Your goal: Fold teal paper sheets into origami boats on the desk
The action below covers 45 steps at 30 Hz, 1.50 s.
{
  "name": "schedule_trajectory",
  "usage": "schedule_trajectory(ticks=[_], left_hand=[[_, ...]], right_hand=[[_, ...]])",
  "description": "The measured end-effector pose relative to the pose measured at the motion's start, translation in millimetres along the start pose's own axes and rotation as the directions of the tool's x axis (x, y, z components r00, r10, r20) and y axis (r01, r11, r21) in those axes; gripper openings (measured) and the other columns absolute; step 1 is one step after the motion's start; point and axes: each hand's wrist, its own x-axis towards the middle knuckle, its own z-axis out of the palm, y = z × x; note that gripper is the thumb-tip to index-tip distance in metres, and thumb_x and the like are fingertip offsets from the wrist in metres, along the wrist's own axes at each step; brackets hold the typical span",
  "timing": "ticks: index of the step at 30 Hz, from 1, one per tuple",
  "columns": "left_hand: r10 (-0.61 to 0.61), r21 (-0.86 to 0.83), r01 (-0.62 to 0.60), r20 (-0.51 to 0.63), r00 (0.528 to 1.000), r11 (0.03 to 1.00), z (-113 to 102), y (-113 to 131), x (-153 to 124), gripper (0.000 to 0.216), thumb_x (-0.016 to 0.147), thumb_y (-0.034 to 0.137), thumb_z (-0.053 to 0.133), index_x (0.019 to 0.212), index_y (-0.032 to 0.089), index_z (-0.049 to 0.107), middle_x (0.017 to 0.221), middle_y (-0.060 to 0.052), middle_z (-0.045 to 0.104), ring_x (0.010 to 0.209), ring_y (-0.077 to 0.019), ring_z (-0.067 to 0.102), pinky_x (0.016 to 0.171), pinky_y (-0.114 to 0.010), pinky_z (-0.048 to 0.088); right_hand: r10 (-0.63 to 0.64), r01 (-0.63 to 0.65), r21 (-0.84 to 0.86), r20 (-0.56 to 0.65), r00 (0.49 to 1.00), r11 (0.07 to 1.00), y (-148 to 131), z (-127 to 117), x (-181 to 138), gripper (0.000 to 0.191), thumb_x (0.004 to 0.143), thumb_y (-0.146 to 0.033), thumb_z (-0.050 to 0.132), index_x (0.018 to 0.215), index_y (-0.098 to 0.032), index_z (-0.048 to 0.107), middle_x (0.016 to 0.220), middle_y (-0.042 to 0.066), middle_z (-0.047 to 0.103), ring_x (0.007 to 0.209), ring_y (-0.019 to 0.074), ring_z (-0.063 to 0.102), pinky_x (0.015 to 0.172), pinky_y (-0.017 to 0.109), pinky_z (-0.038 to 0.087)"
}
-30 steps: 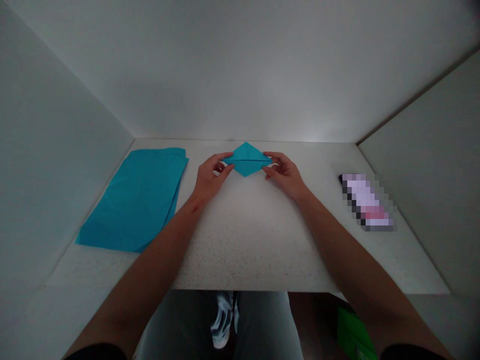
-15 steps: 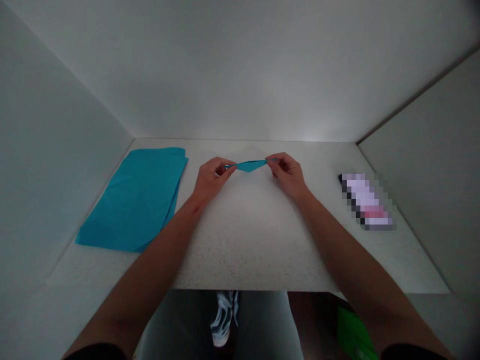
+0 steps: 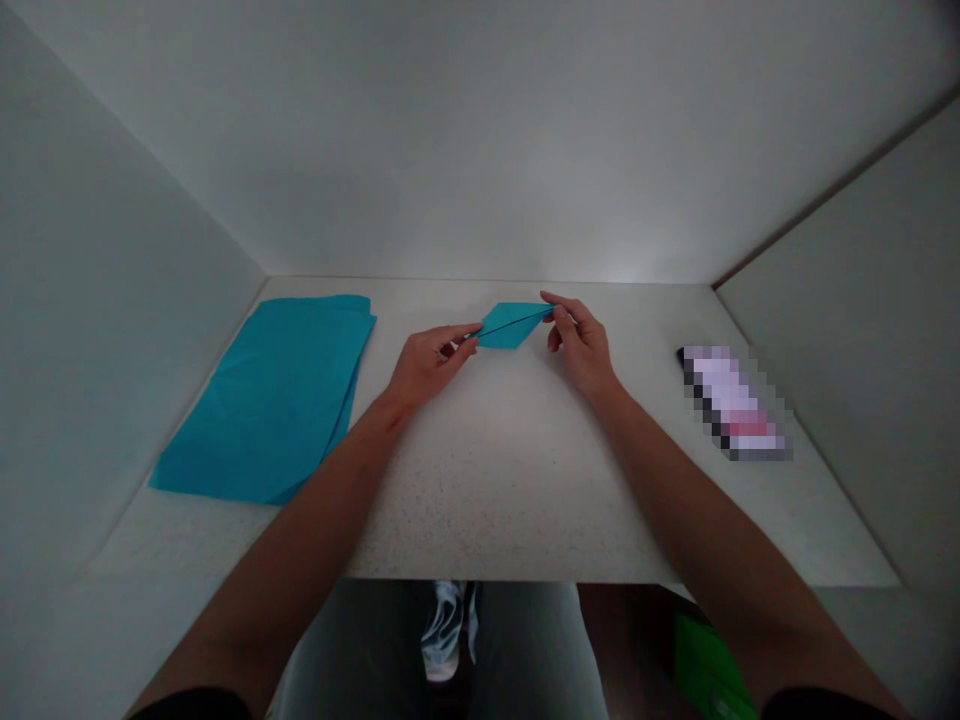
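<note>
A small folded piece of teal paper [image 3: 511, 325] is held just above the white speckled table [image 3: 495, 480], near its far middle. My left hand [image 3: 429, 362] pinches the paper's left tip between thumb and fingers. My right hand [image 3: 579, 340] pinches the right tip, a little higher, so the piece slants up to the right. Both hands are closed on it.
A stack of teal paper sheets [image 3: 277, 395] lies flat at the table's left. A blurred-out phone-like object [image 3: 733, 402] rests at the right. White walls close the table in on three sides. My legs and a green thing [image 3: 705, 670] show below the front edge.
The paper went from a flat diamond to a thin folded strip, then turned and tilted up at the right. My right hand rose and my left hand shifted slightly right.
</note>
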Motion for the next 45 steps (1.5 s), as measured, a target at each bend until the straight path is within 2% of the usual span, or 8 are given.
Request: schedule_trajectory(ticks=[7, 13, 20, 27, 31, 37, 40, 45], left_hand=[[0.118, 0.078, -0.122, 0.062, 0.991, 0.989, -2.0, -0.7, 1.3, 0.040, 0.112, 0.039, 0.054, 0.139, 0.020, 0.077, 0.096, -0.006, 0.084, 0.069, -0.0120, 0.070, 0.068, -0.024, 0.056], [0.176, 0.115, -0.180, 0.043, 0.983, 0.977, -2.5, 0.4, 2.1, 0.040, 0.112, 0.037, 0.052, 0.137, 0.020, 0.078, 0.091, -0.006, 0.080, 0.067, -0.0119, 0.064, 0.066, -0.025, 0.051], [0.156, 0.087, -0.158, 0.031, 0.987, 0.984, 0.2, 1.1, 0.9, 0.037, 0.110, 0.037, 0.057, 0.131, 0.021, 0.082, 0.094, -0.006, 0.079, 0.071, -0.0121, 0.066, 0.067, -0.024, 0.052], [0.087, 0.089, -0.092, 0.051, 0.995, 0.992, 3.4, -0.4, -1.7, 0.041, 0.103, 0.040, 0.066, 0.137, 0.020, 0.079, 0.093, -0.005, 0.082, 0.062, -0.0103, 0.064, 0.064, -0.024, 0.053], [0.003, 0.079, -0.009, 0.081, 0.997, 0.997, 4.5, -2.2, -3.1, 0.046, 0.100, 0.043, 0.069, 0.141, 0.022, 0.077, 0.096, -0.005, 0.085, 0.059, -0.0102, 0.066, 0.061, -0.023, 0.054], [-0.009, 0.086, 0.001, 0.093, 0.996, 0.996, 3.8, -0.6, -2.7, 0.050, 0.099, 0.044, 0.070, 0.144, 0.023, 0.074, 0.099, -0.005, 0.085, 0.058, -0.0097, 0.067, 0.060, -0.022, 0.054], [-0.008, 0.095, -0.002, 0.105, 0.994, 0.996, 3.0, 0.0, -2.1, 0.050, 0.099, 0.043, 0.069, 0.145, 0.023, 0.073, 0.102, -0.005, 0.085, 0.060, -0.0096, 0.068, 0.061, -0.021, 0.054], [0.006, 0.103, -0.018, 0.117, 0.993, 0.994, 2.5, 0.0, -2.0, 0.048, 0.101, 0.044, 0.068, 0.144, 0.023, 0.074, 0.101, -0.005, 0.086, 0.061, -0.0097, 0.068, 0.063, -0.022, 0.056]], right_hand=[[-0.011, 0.011, -0.098, 0.001, 1.000, 0.995, -0.6, -0.4, -1.6, 0.059, 0.107, -0.070, 0.053, 0.146, -0.031, 0.072, 0.098, 0.003, 0.065, 0.062, 0.0122, 0.054, 0.060, 0.030, 0.052], [-0.064, 0.057, -0.185, -0.037, 0.997, 0.981, -1.7, -0.2, -1.0, 0.052, 0.102, -0.066, 0.064, 0.139, -0.031, 0.076, 0.093, 0.003, 0.060, 0.078, 0.0177, 0.056, 0.071, 0.033, 0.053], [0.029, -0.026, -0.097, 0.028, 0.999, 0.995, -4.3, -1.2, -2.3, 0.061, 0.101, -0.067, 0.066, 0.146, -0.027, 0.072, 0.066, -0.003, 0.053, 0.062, 0.0158, 0.049, 0.062, 0.032, 0.046], [0.001, 0.000, -0.037, 0.036, 0.999, 0.999, -3.3, 1.9, -3.4, 0.058, 0.097, -0.063, 0.073, 0.144, -0.029, 0.070, 0.082, 0.001, 0.065, 0.067, 0.0164, 0.054, 0.060, 0.031, 0.047], [0.002, -0.001, -0.023, 0.045, 0.999, 1.000, -1.2, 1.4, -4.2, 0.053, 0.095, -0.059, 0.075, 0.141, -0.032, 0.070, 0.094, 0.002, 0.066, 0.064, 0.0138, 0.049, 0.053, 0.028, 0.040], [-0.032, 0.041, -0.090, 0.094, 0.995, 0.995, -4.8, 2.9, -6.8, 0.042, 0.100, -0.052, 0.069, 0.137, -0.031, 0.071, 0.094, 0.001, 0.064, 0.059, 0.0120, 0.042, 0.053, 0.029, 0.038], [-0.045, 0.054, -0.076, 0.118, 0.992, 0.996, -3.7, 4.6, -7.3, 0.046, 0.100, -0.053, 0.070, 0.140, -0.032, 0.067, 0.096, 0.001, 0.064, 0.059, 0.0117, 0.043, 0.052, 0.029, 0.038], [-0.021, 0.022, -0.017, 0.048, 0.999, 1.000, 4.9, 4.0, -4.7, 0.063, 0.099, -0.059, 0.072, 0.153, -0.034, 0.052, 0.090, -0.001, 0.062, 0.061, 0.0142, 0.048, 0.051, 0.028, 0.044]])
